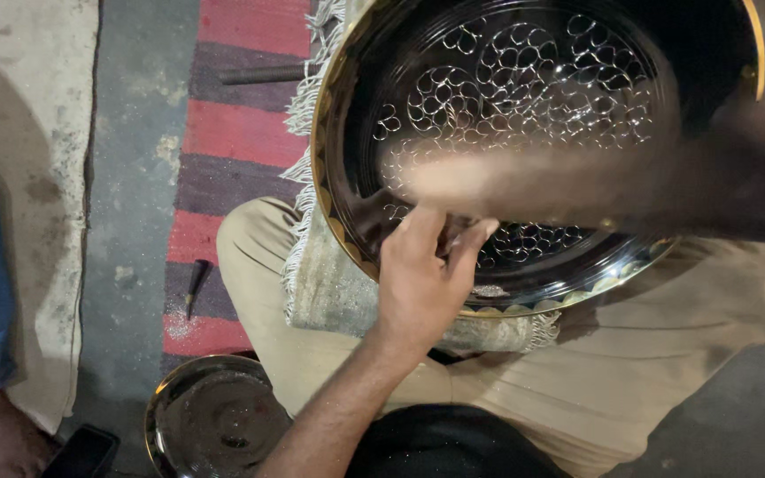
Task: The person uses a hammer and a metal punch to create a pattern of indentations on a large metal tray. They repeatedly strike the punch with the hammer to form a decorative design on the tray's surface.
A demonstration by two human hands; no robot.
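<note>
Two hands work over a large round metal tray with a gold rim and a pattern of engraved loops, which rests tilted on a folded fringed cloth across the lap of a person seated cross-legged in beige trousers. The left hand sits at the tray's near edge, its fingers curled and pinched together on the engraved surface; whether they grip a small tool cannot be told. The right hand sweeps across the tray as a blur, so the state of its fingers cannot be told either. A smaller dark metal dish lies on the floor by the left knee, near a red and purple striped rug where a small pointed tool rests.
</note>
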